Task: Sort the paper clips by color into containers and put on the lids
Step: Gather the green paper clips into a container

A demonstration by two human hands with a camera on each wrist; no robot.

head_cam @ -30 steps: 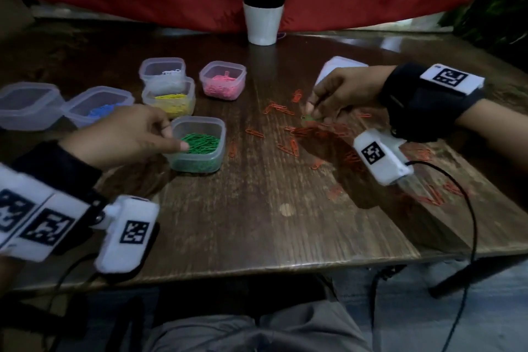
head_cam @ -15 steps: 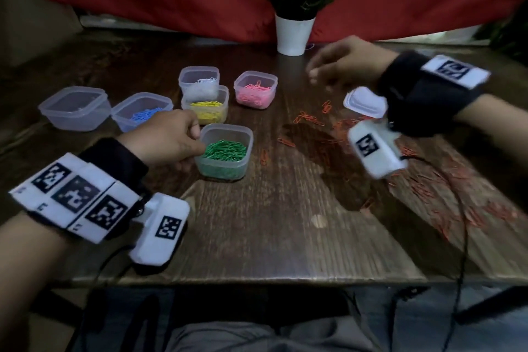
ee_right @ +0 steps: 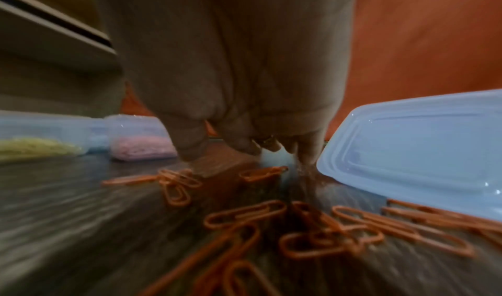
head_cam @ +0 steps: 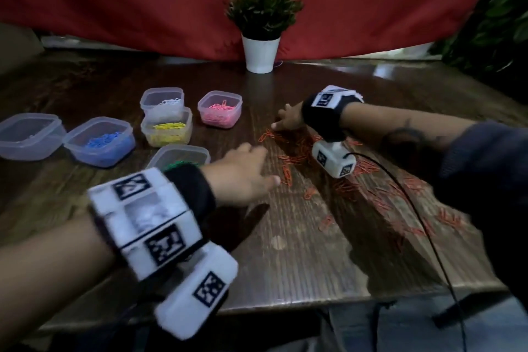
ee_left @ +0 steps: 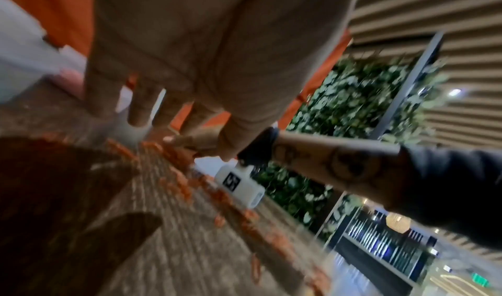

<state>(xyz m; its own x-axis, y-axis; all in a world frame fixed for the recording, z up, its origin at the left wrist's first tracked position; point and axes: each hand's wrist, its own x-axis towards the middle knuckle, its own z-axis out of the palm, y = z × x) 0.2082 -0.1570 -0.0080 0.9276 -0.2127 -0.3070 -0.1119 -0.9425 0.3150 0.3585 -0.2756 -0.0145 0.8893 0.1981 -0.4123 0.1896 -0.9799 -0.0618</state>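
Orange paper clips (head_cam: 297,151) lie scattered over the right half of the wooden table (head_cam: 285,251). My right hand (head_cam: 281,121) reaches down at their far edge, its fingertips (ee_right: 190,148) touching the table among the orange clips (ee_right: 244,214), holding nothing. My left hand (head_cam: 257,166) hovers over the table just left of the clips, with straight, spread fingers (ee_left: 141,107) and nothing in them. The green-clip container (head_cam: 183,153) sits partly hidden behind my left wrist. A translucent lid (ee_right: 407,150) lies right beside my right hand.
Open containers stand at the left: an empty one (head_cam: 28,134), blue (head_cam: 100,141), yellow (head_cam: 167,130), white (head_cam: 162,103), pink (head_cam: 220,108). A potted plant (head_cam: 261,48) stands at the back centre. A black cable (head_cam: 414,208) runs from my right wrist across the clips.
My left hand left the green container and moved right toward the orange clips. My right hand came down from above the lid to the table at the clips.
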